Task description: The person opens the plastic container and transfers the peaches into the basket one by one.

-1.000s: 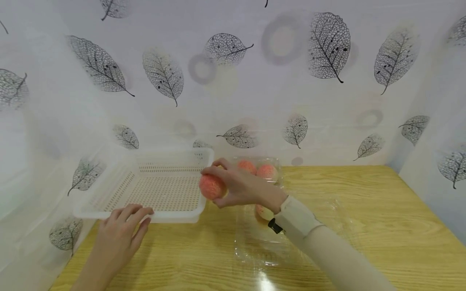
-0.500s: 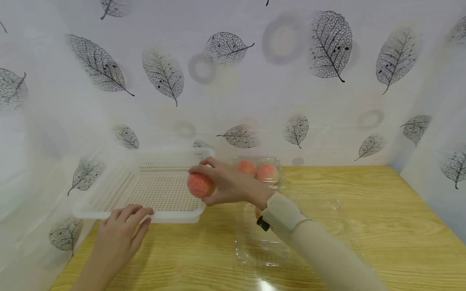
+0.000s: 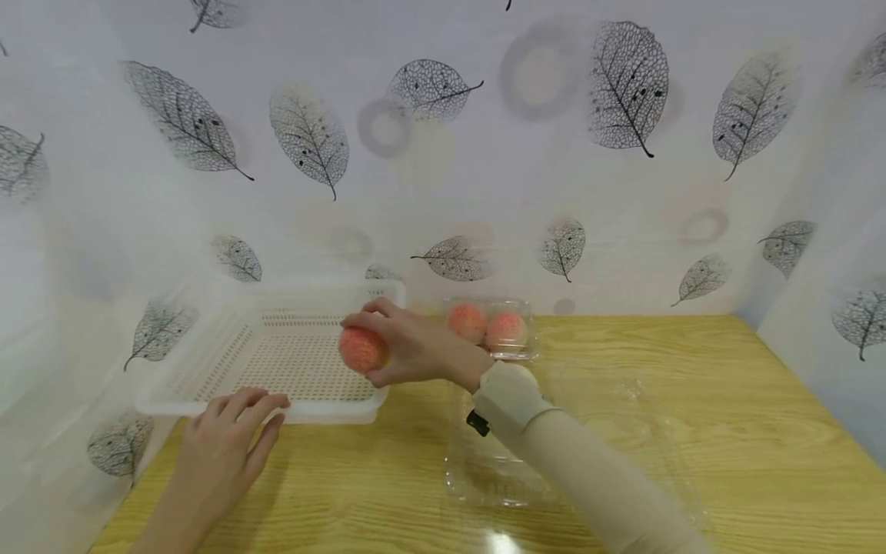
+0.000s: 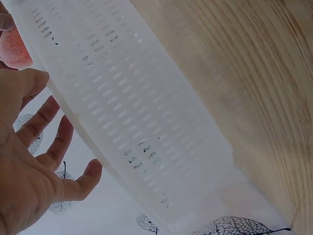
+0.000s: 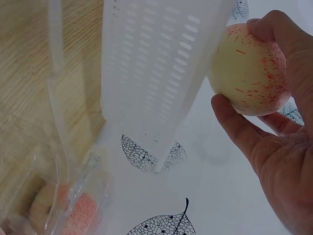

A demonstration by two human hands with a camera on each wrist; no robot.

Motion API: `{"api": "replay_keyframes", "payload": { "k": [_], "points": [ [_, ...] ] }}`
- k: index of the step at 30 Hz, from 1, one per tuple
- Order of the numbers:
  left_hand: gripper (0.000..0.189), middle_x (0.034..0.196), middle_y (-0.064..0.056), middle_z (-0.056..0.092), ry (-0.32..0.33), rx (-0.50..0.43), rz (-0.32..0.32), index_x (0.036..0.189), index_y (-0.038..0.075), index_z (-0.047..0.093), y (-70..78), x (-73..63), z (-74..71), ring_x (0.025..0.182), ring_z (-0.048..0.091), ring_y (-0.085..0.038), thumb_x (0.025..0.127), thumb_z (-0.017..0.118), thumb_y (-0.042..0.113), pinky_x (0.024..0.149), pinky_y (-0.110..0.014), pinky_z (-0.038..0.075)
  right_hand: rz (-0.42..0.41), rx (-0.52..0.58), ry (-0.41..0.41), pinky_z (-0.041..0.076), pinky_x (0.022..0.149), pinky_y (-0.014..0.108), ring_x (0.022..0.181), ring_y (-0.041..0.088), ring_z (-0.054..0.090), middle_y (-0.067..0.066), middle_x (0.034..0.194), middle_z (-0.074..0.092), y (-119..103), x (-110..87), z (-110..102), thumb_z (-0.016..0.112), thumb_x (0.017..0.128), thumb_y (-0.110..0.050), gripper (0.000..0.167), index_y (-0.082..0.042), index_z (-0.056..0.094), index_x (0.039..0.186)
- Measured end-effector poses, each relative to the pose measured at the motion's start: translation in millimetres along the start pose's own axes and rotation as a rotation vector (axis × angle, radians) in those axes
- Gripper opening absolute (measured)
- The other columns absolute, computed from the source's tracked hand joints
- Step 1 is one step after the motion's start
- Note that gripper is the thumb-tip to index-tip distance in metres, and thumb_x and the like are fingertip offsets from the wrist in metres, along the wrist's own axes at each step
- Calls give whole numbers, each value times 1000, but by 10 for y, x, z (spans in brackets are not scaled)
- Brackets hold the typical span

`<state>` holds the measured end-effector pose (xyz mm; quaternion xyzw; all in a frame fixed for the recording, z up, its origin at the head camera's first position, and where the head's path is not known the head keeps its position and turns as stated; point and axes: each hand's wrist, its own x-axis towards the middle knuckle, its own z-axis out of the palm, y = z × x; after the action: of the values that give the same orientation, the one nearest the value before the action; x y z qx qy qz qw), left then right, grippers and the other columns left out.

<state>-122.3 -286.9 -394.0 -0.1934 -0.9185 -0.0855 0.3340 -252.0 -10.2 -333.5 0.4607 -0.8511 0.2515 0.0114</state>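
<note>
My right hand (image 3: 398,350) grips a pink-red peach (image 3: 361,348) and holds it over the right part of a white slotted plastic basket (image 3: 208,362). The right wrist view shows the peach (image 5: 249,71) between my thumb and fingers (image 5: 234,127), next to the basket (image 5: 156,58). My left hand (image 3: 231,431) lies with straight fingers against the basket's front rim. In the left wrist view the same hand (image 4: 34,147) is spread beside the basket (image 4: 127,98). A clear plastic clamshell box (image 3: 494,462) lies open right of the basket, with two peaches (image 3: 487,325) in its far half.
Everything stands on a light wooden table (image 3: 727,415). A white curtain printed with dark leaves (image 3: 484,154) closes off the back and both sides. The clamshell's clear lid (image 3: 623,415) lies flat on the table under my right forearm.
My right hand has carried the peach leftward, from the basket's right edge to above its floor. My left hand has stayed at the front rim.
</note>
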Motion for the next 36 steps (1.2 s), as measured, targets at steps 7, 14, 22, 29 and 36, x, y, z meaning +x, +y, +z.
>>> {"api": "replay_keyframes", "payload": {
  "k": [7,14,22,29,36],
  "points": [
    [29,104,-8,71,14,-5,17,106,19,73,-19,-3,13,88,66,-41,79,81,10,58,-60,51,-2,9,-15,54,89,22,112,17,62,9,141,50,28,114,112,85,78,-19,77,-18,52,148],
    [26,105,-7,71,17,-7,11,106,19,73,-19,-6,7,88,66,-42,82,79,11,59,-62,52,-37,-28,-74,53,93,21,116,17,61,9,140,52,7,246,236,84,80,-16,74,-16,53,147],
    [29,108,-7,70,-16,-6,-31,107,21,72,-20,-22,12,93,65,-42,81,80,9,62,-65,49,-37,-150,-191,51,91,21,112,13,59,5,138,54,-28,448,367,84,81,-17,74,-21,52,148],
    [30,109,-8,70,-11,-4,-18,108,21,73,-19,-28,15,93,65,-41,80,81,10,61,-64,49,-17,-175,-259,48,91,19,108,11,58,4,132,58,-35,568,454,86,79,-22,74,-20,53,146],
    [28,107,-8,70,-6,-12,-19,108,20,72,-10,-8,22,94,64,-41,83,79,10,63,-64,49,1,-130,-265,48,90,18,107,10,58,3,130,59,-8,612,505,86,80,-22,71,-19,55,144]
  ]
}}
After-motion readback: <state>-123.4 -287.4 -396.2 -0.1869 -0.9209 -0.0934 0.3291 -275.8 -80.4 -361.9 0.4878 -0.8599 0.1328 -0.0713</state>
